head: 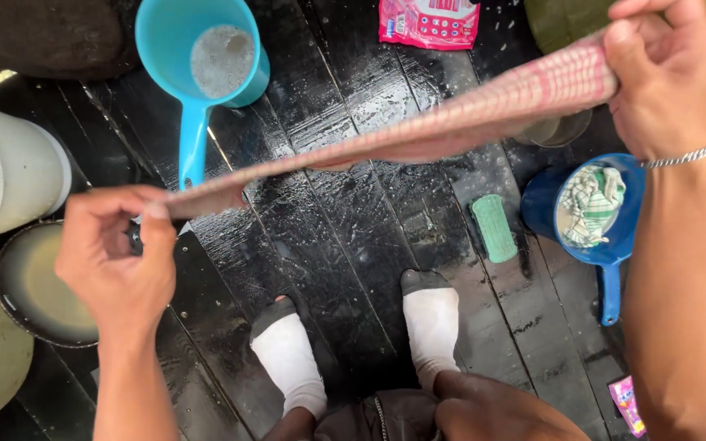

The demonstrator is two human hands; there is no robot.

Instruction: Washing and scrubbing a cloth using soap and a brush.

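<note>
Head view: stretched taut between left hand point(116, 261) and right hand point(665, 77), both clamped on the ends of a pink checked cloth point(418, 135), twisted into a ropy band above wet black planks point(353, 237). Judged to be mid-wring, calling next for opposed turning of the wrists with firm grip so the damp weave does not slip. Below: smooth teal plastic scoop point(206, 61) with sudsy water, ribbed green scrub brush point(493, 227), blue scoop point(610, 245) holding a crumpled striped rag point(594, 204), glossy pink sachet point(428, 20), pale tub point(18, 175), and white socks point(431, 322).
</note>
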